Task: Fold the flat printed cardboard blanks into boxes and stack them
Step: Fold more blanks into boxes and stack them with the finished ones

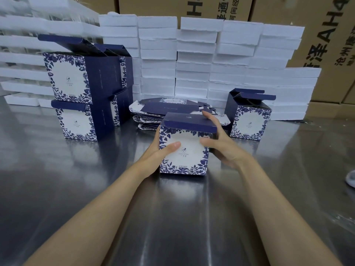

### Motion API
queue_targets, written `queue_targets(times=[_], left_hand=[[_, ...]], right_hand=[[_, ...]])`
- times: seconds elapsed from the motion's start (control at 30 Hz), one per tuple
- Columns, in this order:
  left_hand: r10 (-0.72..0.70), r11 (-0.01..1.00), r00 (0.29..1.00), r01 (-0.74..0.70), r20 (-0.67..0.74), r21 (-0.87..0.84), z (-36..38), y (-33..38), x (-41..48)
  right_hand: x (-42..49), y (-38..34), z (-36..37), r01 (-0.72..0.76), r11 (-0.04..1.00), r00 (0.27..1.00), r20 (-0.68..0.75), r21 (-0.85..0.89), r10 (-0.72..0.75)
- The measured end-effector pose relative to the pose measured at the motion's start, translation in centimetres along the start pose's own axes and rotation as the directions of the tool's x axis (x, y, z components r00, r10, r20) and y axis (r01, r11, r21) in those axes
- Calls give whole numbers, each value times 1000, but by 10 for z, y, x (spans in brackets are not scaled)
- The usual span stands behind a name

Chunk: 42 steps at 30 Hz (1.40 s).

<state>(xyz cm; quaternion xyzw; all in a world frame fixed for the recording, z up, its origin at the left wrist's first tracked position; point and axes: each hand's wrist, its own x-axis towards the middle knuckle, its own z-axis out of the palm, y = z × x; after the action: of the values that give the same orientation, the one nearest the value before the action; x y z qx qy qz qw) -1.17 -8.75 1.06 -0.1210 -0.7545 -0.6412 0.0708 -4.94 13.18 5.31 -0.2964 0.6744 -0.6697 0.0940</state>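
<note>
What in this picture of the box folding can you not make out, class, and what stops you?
- Held box: bottom flaps hidden by its own walls.
- Flat blanks: count unclear, box in front.
- Left hand, right hand: far fingers hidden behind box.
- Brown cartons: print cut off by frame edge.

Upright blue-floral box (184, 150), lid flap ajar, before flat blanks (153, 112).

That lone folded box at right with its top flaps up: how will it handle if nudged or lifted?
The lone folded box probably weighs little: thin printed card, and it looks empty. On the shiny metal table it would likely slide rather than tip, since it sits squat and square. With its top flaps open, its walls may flex under a squeeze, so grip it gently.
</note>
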Motion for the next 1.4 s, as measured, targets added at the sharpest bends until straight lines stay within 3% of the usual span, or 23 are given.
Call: queue_targets(times=[0.1, 0.33, 0.47, 0.57, 0.67, 0.83, 1.07, 1.17, 1.27, 1.3, 1.4], left_hand=[[16, 1000, 1000, -15, 19, -13, 3, 2, -2], [41, 998, 999, -41, 14, -41, -6, 2, 1], [13, 995, 999, -17, -38, -103, -7, 2, 3], [-5, 988, 995, -11, -99, -156, -6, 2, 4], [-39, 973, 987, 2, -154, -231, -9, 2, 5], [-70, 960, 987, 26, -147, -280, -9, 1, 7], [-52, 967, 989, 15, -141, -254, -10, 0, 10], [-38, 974, 990, 7, -134, -225, -13, 0, 8], [-5, 988, 992, -15, -127, -153, -11, -1, 5], [18, 993, 993, -31, -116, -118, -9, -1, 3], [89, 996, 993, -90, -73, -22, -1, -1, 1]], right_hand=[[-1, -2, 2, 52, 988, 995, -73, -145, -63], [-1, 13, 18, 143, 984, 966, -200, -105, -162], [2, 21, 18, 11, 997, 980, -198, -73, -26], [-2, 30, 16, -149, 975, 987, -88, -164, 136], [0, 36, 12, -183, 951, 981, 22, -251, 194], [0, 33, 14, -234, 916, 965, 34, -327, 259], [1, 41, 15, -152, 919, 986, 8, -363, 167], [3, 37, 14, -178, 960, 982, 28, -217, 188], [6, 25, 12, -158, 986, 984, -68, 60, 162], [8, 19, 12, -116, 990, 986, -115, 75, 124], [12, 0, 16, 51, 993, 966, -248, -102, -75]])
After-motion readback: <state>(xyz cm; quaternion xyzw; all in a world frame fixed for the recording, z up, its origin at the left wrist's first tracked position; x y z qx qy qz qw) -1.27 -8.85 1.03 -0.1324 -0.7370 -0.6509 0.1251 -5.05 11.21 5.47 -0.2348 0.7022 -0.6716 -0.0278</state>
